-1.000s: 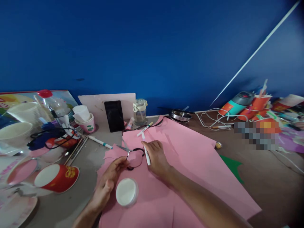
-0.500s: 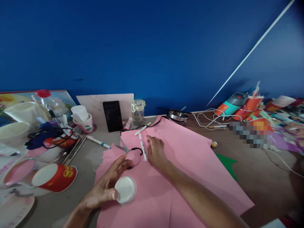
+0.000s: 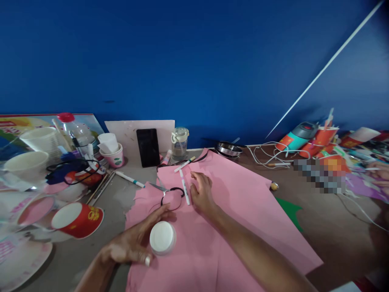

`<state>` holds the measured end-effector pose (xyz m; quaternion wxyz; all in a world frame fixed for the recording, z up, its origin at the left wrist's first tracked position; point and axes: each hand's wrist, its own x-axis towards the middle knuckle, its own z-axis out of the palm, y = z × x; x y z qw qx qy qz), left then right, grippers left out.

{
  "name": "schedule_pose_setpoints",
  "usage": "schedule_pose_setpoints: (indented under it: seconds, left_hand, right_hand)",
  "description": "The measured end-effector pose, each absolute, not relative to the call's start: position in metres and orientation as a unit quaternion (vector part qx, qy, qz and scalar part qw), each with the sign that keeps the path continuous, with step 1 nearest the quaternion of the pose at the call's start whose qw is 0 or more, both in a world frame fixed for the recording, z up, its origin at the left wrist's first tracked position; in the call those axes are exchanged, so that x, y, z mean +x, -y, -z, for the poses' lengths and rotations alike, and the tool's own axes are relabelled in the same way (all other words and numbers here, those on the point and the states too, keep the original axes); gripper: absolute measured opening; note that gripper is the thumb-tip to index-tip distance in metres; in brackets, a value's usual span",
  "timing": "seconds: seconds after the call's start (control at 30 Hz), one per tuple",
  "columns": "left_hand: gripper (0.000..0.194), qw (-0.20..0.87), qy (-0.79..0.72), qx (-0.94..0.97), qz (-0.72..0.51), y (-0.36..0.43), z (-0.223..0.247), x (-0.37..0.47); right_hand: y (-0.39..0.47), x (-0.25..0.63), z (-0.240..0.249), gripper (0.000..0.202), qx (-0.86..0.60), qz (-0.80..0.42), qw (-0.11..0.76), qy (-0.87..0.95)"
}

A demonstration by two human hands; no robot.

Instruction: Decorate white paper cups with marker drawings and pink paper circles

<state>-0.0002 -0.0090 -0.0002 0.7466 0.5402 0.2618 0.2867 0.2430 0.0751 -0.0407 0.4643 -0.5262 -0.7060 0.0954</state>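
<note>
Pink paper sheets [image 3: 240, 211] cover the middle of the table. A round white-lidded jar [image 3: 162, 238] stands on them at the lower centre. My left hand [image 3: 136, 241] is spread around the jar's left side, thumb and fingers apart, with a gap to the jar. My right hand [image 3: 202, 191] rests on the paper, fingers loosely curled and apart, holding nothing. Just left of it lies a white marker [image 3: 184, 187]. Black-handled scissors [image 3: 172, 190] lie between the hands, and another marker [image 3: 184, 164] lies behind them.
At left are a red paper cup [image 3: 79, 220], brushes [image 3: 101, 188] and stacked cups [image 3: 41, 142]. A dark phone [image 3: 148, 147] and a glass jar [image 3: 180, 144] stand behind. White cables [image 3: 267, 156] and a teal bottle [image 3: 296, 137] are at right, with a person's hand [image 3: 378, 170] at the edge.
My left thumb and fingers have parted from the jar and opened wider. The right hand's fingers have curled slightly. The whole view has shifted a little, moving objects at left rightward.
</note>
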Motion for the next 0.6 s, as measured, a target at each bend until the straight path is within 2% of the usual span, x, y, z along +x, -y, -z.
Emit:
schedule_pose_setpoints:
  seconds: [0.1,0.3,0.43,0.53,0.6]
  left_hand:
    - [0.096,0.756,-0.265,0.530,-0.278,0.010,0.003,0.003]
    - [0.065,0.749,-0.295,0.538,-0.248,0.012,-0.009,0.008]
    - [0.061,0.736,-0.296,0.554,-0.252,0.010,-0.010,0.008]
    - [0.072,0.727,-0.278,0.577,-0.250,0.006,-0.001,0.008]
    - [0.077,0.728,-0.271,0.584,-0.237,0.005,0.005,0.007]
  right_hand:
    - [-0.076,0.243,0.040,0.034,-0.520,-0.103,0.470,0.706]
    - [-0.067,0.235,0.015,0.026,-0.444,-0.145,0.434,0.770]
    - [-0.059,0.219,-0.002,0.031,-0.394,-0.215,0.289,0.846]
    - [-0.060,0.210,-0.006,0.039,-0.410,-0.203,0.181,0.871]
    - [-0.063,0.208,-0.005,0.038,-0.418,-0.194,0.135,0.877]
